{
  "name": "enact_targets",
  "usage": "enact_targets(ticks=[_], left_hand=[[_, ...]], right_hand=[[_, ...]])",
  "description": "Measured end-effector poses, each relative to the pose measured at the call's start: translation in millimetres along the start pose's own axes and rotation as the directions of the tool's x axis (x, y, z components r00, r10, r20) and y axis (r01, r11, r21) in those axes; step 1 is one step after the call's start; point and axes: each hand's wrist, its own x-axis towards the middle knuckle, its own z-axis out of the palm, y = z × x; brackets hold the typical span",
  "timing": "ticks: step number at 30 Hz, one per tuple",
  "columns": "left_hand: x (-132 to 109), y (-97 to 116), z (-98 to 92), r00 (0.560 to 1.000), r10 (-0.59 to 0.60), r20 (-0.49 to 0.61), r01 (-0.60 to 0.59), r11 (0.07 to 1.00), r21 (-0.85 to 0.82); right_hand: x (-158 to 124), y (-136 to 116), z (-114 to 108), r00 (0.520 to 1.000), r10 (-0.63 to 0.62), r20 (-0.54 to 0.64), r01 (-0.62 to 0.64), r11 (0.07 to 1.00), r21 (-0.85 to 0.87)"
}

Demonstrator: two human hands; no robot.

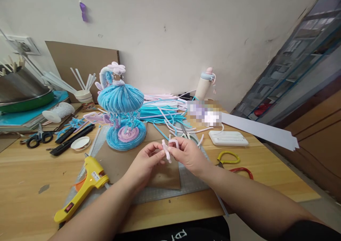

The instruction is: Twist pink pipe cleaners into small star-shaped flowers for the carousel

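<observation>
Above a piece of brown cardboard (pixel 162 179), both hands hold a pale pink pipe cleaner (pixel 166 151) that is bent into small loops. My left hand (pixel 149 159) pinches its twisted part between thumb and fingertips. At the curved loop on the other side, my right hand (pixel 190 154) is closed on it. Behind my left hand stands a blue fuzzy jellyfish-shaped craft (pixel 121 97), with curly strands hanging to a round blue and pink coiled base (pixel 126 136).
A yellow glue gun (pixel 90 184) lies at left, near black scissors (pixel 39 138) and a black utility knife (pixel 71 140). Blue and pink pipe cleaners (pixel 160 113) are piled behind. At right are red-and-yellow-handled pliers (pixel 229 157), a white power bank (pixel 228 138) and a bottle (pixel 205 85).
</observation>
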Motion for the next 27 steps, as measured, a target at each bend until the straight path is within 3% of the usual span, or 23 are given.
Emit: enact_targets(ticks=[6, 13, 15, 19, 22, 27], left_hand=[[2, -1, -1.5, 0.999, 0.027, -0.026, -0.027, 0.999, 0.019], [-1, -4, 1.6, 0.968, 0.248, 0.028, -0.245, 0.926, 0.287], [-3, -6, 2.8, 0.954, 0.3, 0.007, -0.284, 0.895, 0.343], [-7, -8, 1.0, 0.891, 0.454, -0.009, -0.39, 0.774, 0.499], [-8, -7, -1.8, 0.846, 0.53, 0.065, -0.447, 0.636, 0.629], [-10, -3, -0.5, 0.805, 0.564, 0.183, -0.491, 0.462, 0.739]], right_hand=[[-2, 12, -2, 0.981, -0.173, -0.091, 0.139, 0.943, -0.302], [-6, 12, -3, 0.975, -0.22, -0.016, 0.194, 0.894, -0.404], [-7, 9, -2, 0.977, -0.212, -0.016, 0.192, 0.912, -0.362], [-7, 6, 1, 0.996, -0.091, 0.003, 0.091, 0.992, -0.092], [-6, 4, 2, 0.999, -0.033, 0.016, 0.033, 0.999, 0.021], [-5, 3, 3, 1.0, -0.009, 0.02, 0.008, 0.999, 0.041]])
